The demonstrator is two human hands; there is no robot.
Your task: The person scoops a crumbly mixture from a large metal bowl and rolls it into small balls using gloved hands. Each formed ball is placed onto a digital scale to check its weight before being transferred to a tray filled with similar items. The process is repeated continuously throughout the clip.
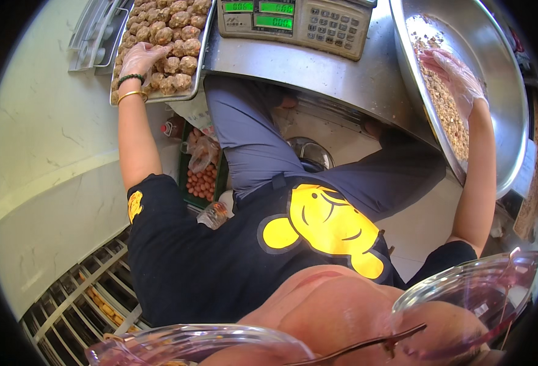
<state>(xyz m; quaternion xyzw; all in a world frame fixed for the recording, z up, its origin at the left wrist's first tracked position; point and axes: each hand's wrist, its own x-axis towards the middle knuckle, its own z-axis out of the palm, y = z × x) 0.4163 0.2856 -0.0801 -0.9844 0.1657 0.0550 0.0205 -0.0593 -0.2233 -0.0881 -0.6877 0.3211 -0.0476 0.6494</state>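
Note:
My left hand (144, 60), in a clear plastic glove, rests over a metal tray (195, 82) filled with rows of rough brown balls (163, 35). Its fingertips touch or nearly touch one of the balls; whether they grip it is hidden. On the other side, my right hand (456, 78), also gloved, reaches down into a wide stainless steel basin (506, 123). The basin holds a loose crumbly mixture of chopped bits (447, 116) along its near left side. My right fingers lie against the mixture, and what the palm holds cannot be seen.
A digital scale (296, 25) with lit green displays stands on the steel table (296, 73) between tray and basin. Below, a green crate (225, 176) holds eggs (201, 184) and a plastic bag. A slatted metal rack (79, 293) lies at lower left, beside the pale wall (45, 137).

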